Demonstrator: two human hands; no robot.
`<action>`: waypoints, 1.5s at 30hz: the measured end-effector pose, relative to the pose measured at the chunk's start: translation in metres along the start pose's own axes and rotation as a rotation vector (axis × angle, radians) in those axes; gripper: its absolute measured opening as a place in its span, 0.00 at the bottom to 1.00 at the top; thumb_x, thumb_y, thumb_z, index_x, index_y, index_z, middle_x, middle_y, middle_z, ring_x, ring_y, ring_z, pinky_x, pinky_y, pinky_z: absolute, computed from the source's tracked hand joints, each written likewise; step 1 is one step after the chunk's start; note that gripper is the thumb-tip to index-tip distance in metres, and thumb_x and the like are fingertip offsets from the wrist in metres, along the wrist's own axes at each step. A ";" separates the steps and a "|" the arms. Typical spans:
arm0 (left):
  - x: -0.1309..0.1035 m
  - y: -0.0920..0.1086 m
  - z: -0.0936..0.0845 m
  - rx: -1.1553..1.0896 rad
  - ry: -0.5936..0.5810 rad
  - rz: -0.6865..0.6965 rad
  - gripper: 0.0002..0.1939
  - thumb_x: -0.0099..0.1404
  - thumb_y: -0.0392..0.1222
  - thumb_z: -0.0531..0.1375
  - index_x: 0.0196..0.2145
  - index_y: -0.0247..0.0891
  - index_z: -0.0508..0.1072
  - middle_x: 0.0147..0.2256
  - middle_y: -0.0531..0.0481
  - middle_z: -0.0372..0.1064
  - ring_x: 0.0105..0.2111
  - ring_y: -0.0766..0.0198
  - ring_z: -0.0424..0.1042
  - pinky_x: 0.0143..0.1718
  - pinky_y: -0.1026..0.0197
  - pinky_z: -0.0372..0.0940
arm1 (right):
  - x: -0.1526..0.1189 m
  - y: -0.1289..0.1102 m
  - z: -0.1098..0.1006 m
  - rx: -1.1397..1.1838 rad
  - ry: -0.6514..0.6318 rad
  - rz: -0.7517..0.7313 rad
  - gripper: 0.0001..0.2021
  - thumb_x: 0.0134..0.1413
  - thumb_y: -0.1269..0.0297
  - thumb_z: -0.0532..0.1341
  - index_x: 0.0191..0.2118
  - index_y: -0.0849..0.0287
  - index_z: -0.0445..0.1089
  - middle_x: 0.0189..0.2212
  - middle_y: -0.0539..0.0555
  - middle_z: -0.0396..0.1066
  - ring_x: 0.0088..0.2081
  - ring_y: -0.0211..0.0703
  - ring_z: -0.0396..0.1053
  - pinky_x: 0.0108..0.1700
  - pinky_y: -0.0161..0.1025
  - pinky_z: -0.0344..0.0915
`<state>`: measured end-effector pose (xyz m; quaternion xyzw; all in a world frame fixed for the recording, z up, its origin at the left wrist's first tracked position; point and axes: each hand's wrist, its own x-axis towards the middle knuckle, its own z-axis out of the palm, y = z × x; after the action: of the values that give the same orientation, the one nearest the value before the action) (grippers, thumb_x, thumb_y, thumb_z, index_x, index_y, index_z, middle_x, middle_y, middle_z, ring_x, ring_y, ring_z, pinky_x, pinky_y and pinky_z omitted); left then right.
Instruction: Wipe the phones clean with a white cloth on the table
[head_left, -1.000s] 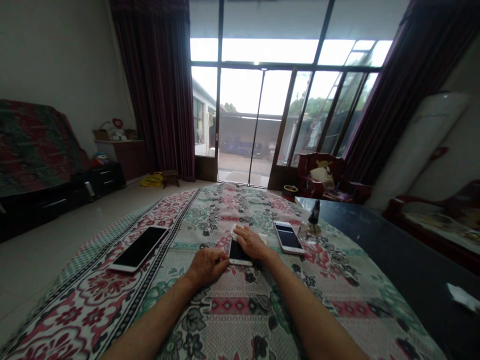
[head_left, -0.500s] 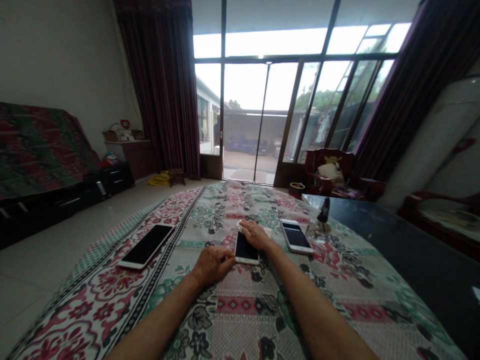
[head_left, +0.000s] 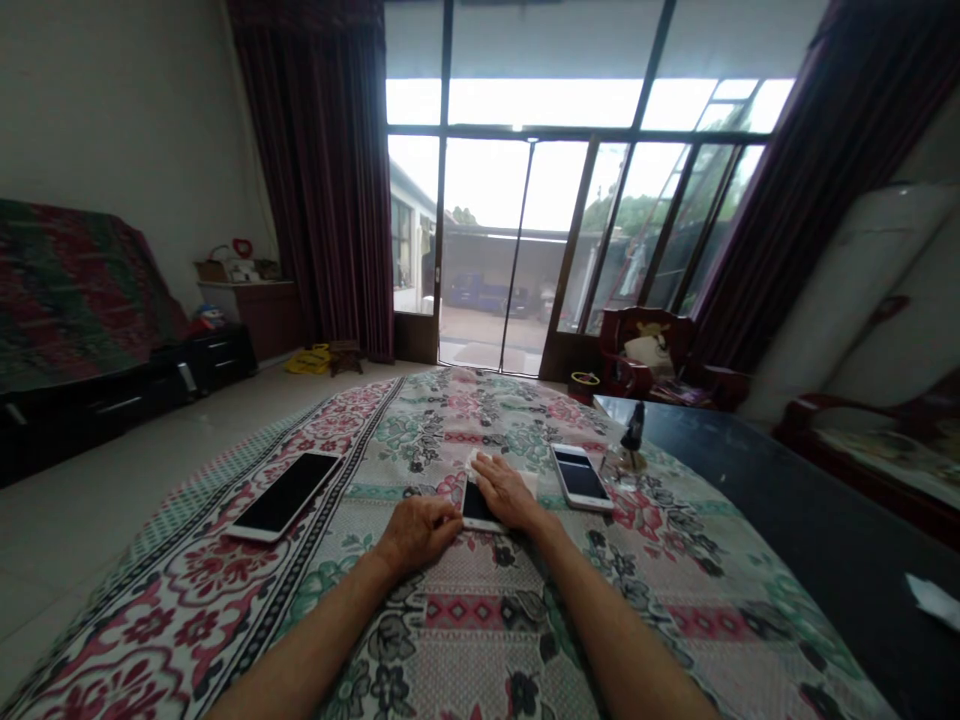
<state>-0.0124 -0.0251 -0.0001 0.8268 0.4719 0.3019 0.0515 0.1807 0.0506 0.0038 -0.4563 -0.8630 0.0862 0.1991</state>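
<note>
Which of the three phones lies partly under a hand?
The middle phone: the right hand covers part of it, the left hand at its near left corner. The left phone and right phone lie apart from both hands.

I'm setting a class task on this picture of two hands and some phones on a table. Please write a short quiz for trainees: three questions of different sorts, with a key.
1. Count: Besides the middle phone, how many phones lie on the patterned tablecloth?

2. True or false: The right hand covers part of the middle phone's screen.

3. Choose: Where are the left hand's fingertips?
A) at the far edge of the tablecloth
B) at the middle phone's near left corner
C) on the right phone

Key: 1. Two, the left phone and the right phone. 2. True. 3. B.
</note>
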 end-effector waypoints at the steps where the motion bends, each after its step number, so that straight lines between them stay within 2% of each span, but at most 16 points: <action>1: 0.000 0.000 0.000 0.002 0.003 -0.001 0.08 0.62 0.40 0.59 0.28 0.39 0.76 0.26 0.51 0.74 0.28 0.65 0.71 0.29 0.66 0.56 | -0.003 -0.002 -0.001 -0.002 -0.004 0.001 0.21 0.64 0.64 0.47 0.60 0.59 0.62 0.63 0.57 0.56 0.64 0.50 0.51 0.63 0.51 0.50; 5: -0.001 0.000 0.000 0.011 -0.001 0.000 0.08 0.62 0.40 0.59 0.27 0.40 0.76 0.26 0.52 0.74 0.28 0.65 0.71 0.28 0.66 0.56 | -0.015 -0.008 -0.002 0.001 -0.007 -0.028 0.21 0.65 0.63 0.46 0.60 0.58 0.62 0.63 0.58 0.55 0.64 0.53 0.50 0.62 0.52 0.51; 11: -0.002 -0.001 0.001 -0.004 0.001 0.031 0.09 0.63 0.40 0.57 0.28 0.40 0.75 0.26 0.52 0.73 0.28 0.66 0.71 0.29 0.66 0.57 | -0.037 -0.016 -0.007 0.014 -0.010 -0.124 0.21 0.65 0.64 0.47 0.60 0.59 0.60 0.63 0.58 0.55 0.64 0.51 0.50 0.63 0.51 0.50; 20: -0.002 -0.004 0.003 0.003 -0.014 0.028 0.08 0.63 0.40 0.58 0.29 0.40 0.76 0.28 0.51 0.75 0.31 0.63 0.73 0.33 0.65 0.59 | -0.060 -0.034 -0.020 0.017 -0.070 -0.139 0.22 0.64 0.64 0.47 0.61 0.59 0.60 0.64 0.56 0.54 0.65 0.55 0.48 0.63 0.52 0.50; 29: -0.002 0.004 -0.004 0.047 0.004 -0.061 0.07 0.62 0.44 0.59 0.33 0.40 0.75 0.29 0.50 0.73 0.30 0.62 0.71 0.32 0.63 0.61 | -0.065 -0.038 -0.021 0.022 -0.046 -0.161 0.21 0.63 0.66 0.49 0.60 0.57 0.61 0.63 0.57 0.56 0.64 0.54 0.50 0.62 0.54 0.50; 35: -0.002 0.001 -0.005 0.100 0.092 -0.011 0.08 0.59 0.44 0.63 0.35 0.40 0.76 0.38 0.45 0.71 0.42 0.56 0.68 0.44 0.57 0.64 | -0.065 -0.039 -0.020 0.018 -0.038 -0.168 0.20 0.63 0.67 0.49 0.59 0.55 0.62 0.62 0.55 0.57 0.63 0.53 0.52 0.61 0.52 0.52; 39: -0.002 -0.007 0.000 0.050 0.125 0.025 0.08 0.58 0.44 0.64 0.35 0.40 0.77 0.42 0.45 0.71 0.45 0.55 0.67 0.49 0.54 0.63 | -0.062 -0.040 -0.024 0.018 -0.021 -0.226 0.17 0.60 0.70 0.51 0.52 0.55 0.68 0.56 0.54 0.65 0.57 0.49 0.60 0.58 0.47 0.56; 42: -0.002 -0.009 0.001 0.022 0.125 0.032 0.08 0.58 0.44 0.64 0.36 0.40 0.77 0.42 0.46 0.72 0.44 0.55 0.68 0.48 0.53 0.64 | -0.058 -0.040 -0.028 0.029 -0.030 -0.273 0.15 0.58 0.73 0.51 0.45 0.55 0.72 0.51 0.52 0.70 0.52 0.46 0.64 0.56 0.43 0.58; 45: -0.002 -0.008 0.000 0.002 0.115 0.028 0.08 0.59 0.43 0.64 0.36 0.40 0.77 0.42 0.46 0.73 0.44 0.56 0.69 0.48 0.54 0.64 | -0.056 -0.038 -0.031 0.056 -0.047 -0.298 0.17 0.55 0.75 0.51 0.43 0.54 0.74 0.48 0.51 0.72 0.49 0.45 0.67 0.55 0.42 0.59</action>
<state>-0.0192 -0.0218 -0.0044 0.8148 0.4626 0.3490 0.0193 0.1932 -0.0177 0.0296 -0.3152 -0.9228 0.0903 0.2021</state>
